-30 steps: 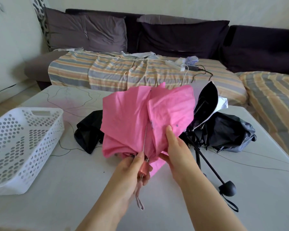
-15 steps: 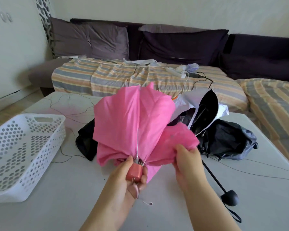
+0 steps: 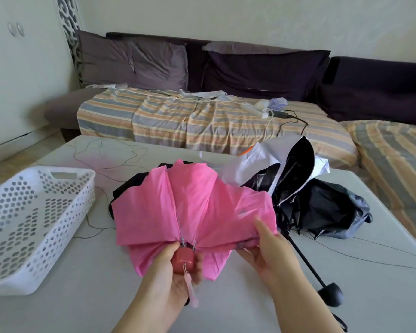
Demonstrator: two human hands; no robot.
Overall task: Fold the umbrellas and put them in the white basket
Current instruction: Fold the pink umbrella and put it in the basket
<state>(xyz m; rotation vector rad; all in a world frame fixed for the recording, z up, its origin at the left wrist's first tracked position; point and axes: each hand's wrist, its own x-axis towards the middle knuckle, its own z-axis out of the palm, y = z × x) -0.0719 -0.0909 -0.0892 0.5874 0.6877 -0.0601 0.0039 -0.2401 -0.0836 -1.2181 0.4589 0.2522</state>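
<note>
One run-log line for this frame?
fold | left hand grips pink umbrella handle | right hand pinches canopy | basket empty

Pink umbrella (image 3: 192,212): thin matt cloth, creased; bare metal ribs; smooth, slightly glossy plastic handle (image 3: 183,260). White basket (image 3: 31,227): perforated hard plastic. Black umbrella (image 3: 322,207): crumpled matt fabric. Table (image 3: 82,296): smooth matt grey surface.

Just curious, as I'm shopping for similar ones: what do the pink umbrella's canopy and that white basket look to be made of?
The pink umbrella canopy looks like thin, matte woven synthetic fabric: it creases softly and light glows through it. The white basket looks like moulded plastic, slightly glossy, with regular punched holes and a cut-out handle.
</note>
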